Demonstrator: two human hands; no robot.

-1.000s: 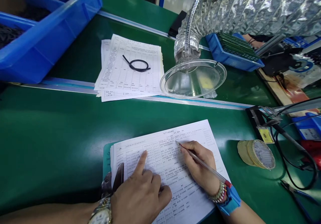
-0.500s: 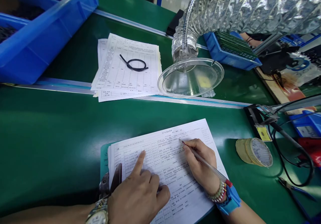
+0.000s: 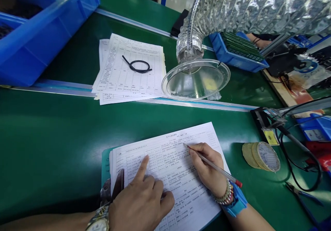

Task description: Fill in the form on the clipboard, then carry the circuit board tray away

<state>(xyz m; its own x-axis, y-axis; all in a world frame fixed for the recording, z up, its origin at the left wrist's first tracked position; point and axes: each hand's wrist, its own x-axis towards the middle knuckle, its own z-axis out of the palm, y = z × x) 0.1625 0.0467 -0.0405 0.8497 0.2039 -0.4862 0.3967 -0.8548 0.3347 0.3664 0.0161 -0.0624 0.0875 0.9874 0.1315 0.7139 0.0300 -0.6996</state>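
The right hand [image 3: 208, 170] has its grip closed around a thin pen [image 3: 217, 169]. The pen's tip touches a printed sheet [image 3: 160, 148]. The left hand [image 3: 141, 203] rests on the same sheet. Its pointing finger sticks out and presses on the print, the other fingers curl in, and its grip holds nothing. This hand hides the lower left part of the sheet.

The sheet lies on a blue-green clipboard [image 3: 104, 162] on the green table [image 3: 51, 138], close to the person. A metal clip [image 3: 113, 189] shows beside the left wrist.

To the right, near the sheet, a roll of tape [image 3: 266, 157] lies tilted on the table. Black wires [image 3: 302, 155] loop just beyond it.

A metal rail [image 3: 64, 88] runs across the table. Past it lies a pile of papers [image 3: 129, 82] with a black loop [image 3: 137, 65] on top. Next to the pile a clear round hood [image 3: 196, 79] hangs low on a shiny silver hose [image 3: 258, 7]. The hood stands between the sheet and a blue tray [image 3: 219, 48].

The blue tray holds green boards [image 3: 240, 46] packed side by side. At the far left a big blue bin [image 3: 46, 27] holds small dark bits [image 3: 3, 31], too small to tell apart.
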